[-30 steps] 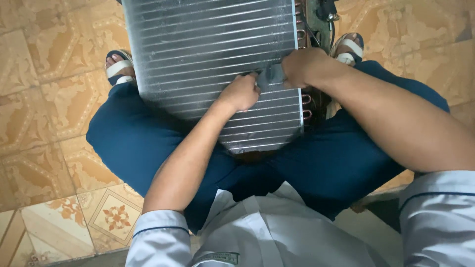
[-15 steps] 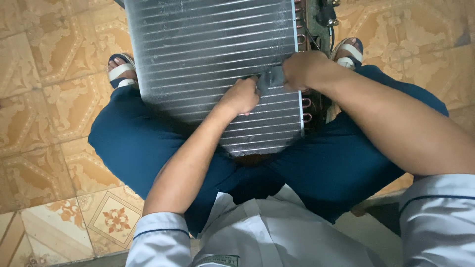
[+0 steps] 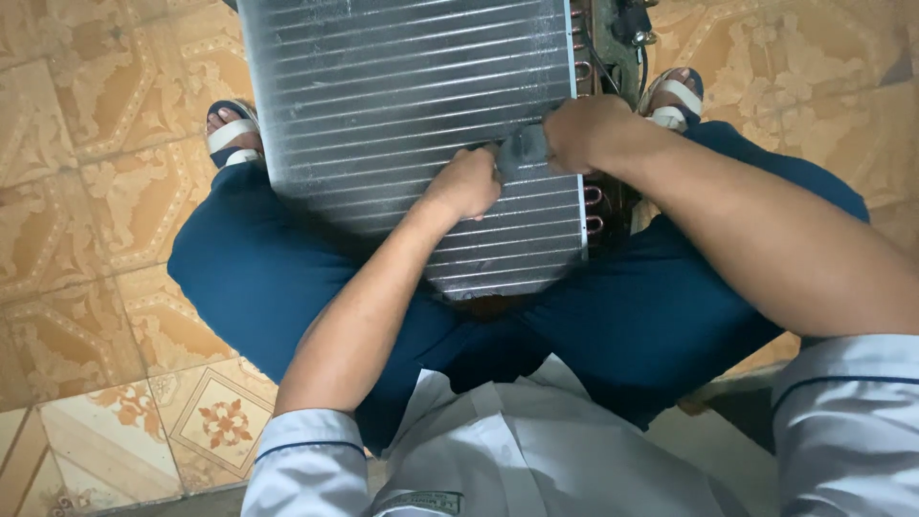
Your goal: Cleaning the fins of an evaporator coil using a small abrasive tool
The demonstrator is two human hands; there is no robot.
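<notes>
A finned silver coil panel [image 3: 402,105] stands between my knees, its copper tube bends [image 3: 595,196] showing along the right edge. My left hand [image 3: 464,182] presses on the fins with fingers curled at one end of a small grey tool [image 3: 522,151]. My right hand [image 3: 584,129] grips the other end of that grey tool near the panel's right edge. Both hands hold the tool flat against the fins. What the tool's working face looks like is hidden under the hands.
I sit with dark blue trousers [image 3: 287,287] and sandalled feet [image 3: 230,129] on a patterned tan tile floor [image 3: 96,191]. Dark wires and fittings [image 3: 627,29] hang behind the panel's upper right corner. My white shirt [image 3: 498,450] fills the bottom.
Both hands and the grey tool have stayed at almost the same spot on the fins; only a slight shift of the view is seen.
</notes>
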